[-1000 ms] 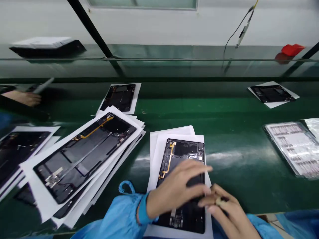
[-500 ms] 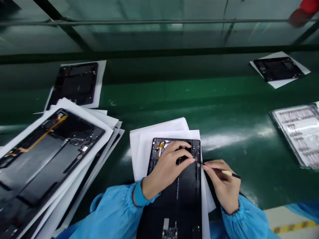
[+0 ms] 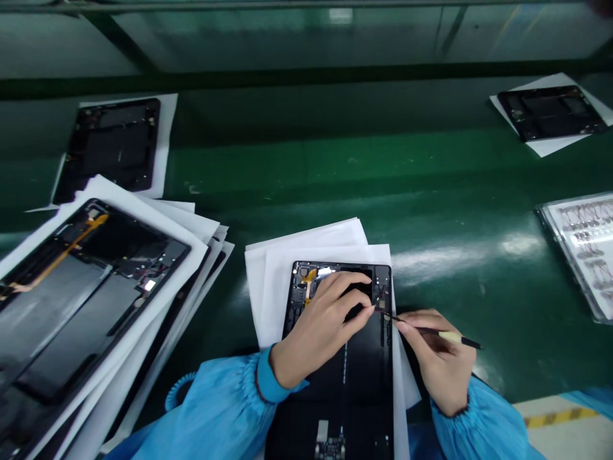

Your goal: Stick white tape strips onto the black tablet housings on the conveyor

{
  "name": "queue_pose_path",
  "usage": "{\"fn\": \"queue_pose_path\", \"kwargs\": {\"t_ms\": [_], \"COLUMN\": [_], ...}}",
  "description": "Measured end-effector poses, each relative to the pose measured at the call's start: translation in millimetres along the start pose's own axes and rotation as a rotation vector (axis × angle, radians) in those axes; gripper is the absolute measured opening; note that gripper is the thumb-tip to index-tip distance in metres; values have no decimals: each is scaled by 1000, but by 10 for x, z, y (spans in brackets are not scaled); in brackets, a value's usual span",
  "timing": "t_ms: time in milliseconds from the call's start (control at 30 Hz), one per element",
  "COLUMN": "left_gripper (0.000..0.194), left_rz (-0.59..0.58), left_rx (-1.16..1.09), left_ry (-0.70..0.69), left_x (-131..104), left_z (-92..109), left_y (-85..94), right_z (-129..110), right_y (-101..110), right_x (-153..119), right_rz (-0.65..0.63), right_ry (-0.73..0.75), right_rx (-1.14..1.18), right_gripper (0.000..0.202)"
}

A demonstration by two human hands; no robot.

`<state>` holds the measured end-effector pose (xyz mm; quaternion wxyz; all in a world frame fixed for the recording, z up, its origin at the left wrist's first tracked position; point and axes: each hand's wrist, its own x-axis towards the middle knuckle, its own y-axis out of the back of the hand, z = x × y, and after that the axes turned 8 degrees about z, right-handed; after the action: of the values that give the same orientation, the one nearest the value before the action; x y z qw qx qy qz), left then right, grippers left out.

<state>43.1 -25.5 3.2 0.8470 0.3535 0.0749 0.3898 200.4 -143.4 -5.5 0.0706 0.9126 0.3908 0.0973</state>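
Note:
An opened tablet (image 3: 330, 377) with a black inside lies before me on white sheets (image 3: 268, 287). My left hand (image 3: 323, 326) rests over its upper part, thumb and index fingertip pinched together near the right edge; whatever is between them is too small to make out. Held like a pen in my right hand (image 3: 438, 354) is a slim dark pointed tool (image 3: 450, 336) with a cream-coloured section. Its tip reaches the tablet's right edge beside a small round part, close to my left fingertips. My left hand partly hides an orange flex cable (image 3: 309, 285).
A stack of opened tablets (image 3: 71, 319) interleaved with white sheets stands at left. Behind it lies another opened tablet (image 3: 115, 144), and one more (image 3: 550, 112) is at far right. A clear tray (image 3: 587, 255) of small wired parts sits on the green tabletop (image 3: 306, 166).
The camera view has tilted down slightly, so background things sit higher. My left hand keeps its pinch at the tablet's right edge, and the right hand still holds the tool there.

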Motion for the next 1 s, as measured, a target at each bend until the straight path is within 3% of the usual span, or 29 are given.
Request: {"fn": "queue_pose_path", "kwargs": {"t_ms": [400,600,733,867,1000], "left_gripper": [10,9,9,10,10], "left_rz": [16,38,60,60,53], "left_rx": [-1,16,3,2,2], "left_ry": [-11,-25,-34,-35,-3], "left_x": [38,32,27,31,42], "left_z": [19,28,27,33,48], "left_y": [22,3,-10,-8,-2], "right_z": [52,75,51,21,56], "right_y": [-6,-18,-22,-14,-17], "right_x": [-16,-34,-67,-75,-32], "right_rz": [19,55,88,37,97], "right_ry": [25,-32,53,116,-56], "right_rx": [-49,-74,-53,-94,-93], "right_gripper": [6,4,12,11,6]}}
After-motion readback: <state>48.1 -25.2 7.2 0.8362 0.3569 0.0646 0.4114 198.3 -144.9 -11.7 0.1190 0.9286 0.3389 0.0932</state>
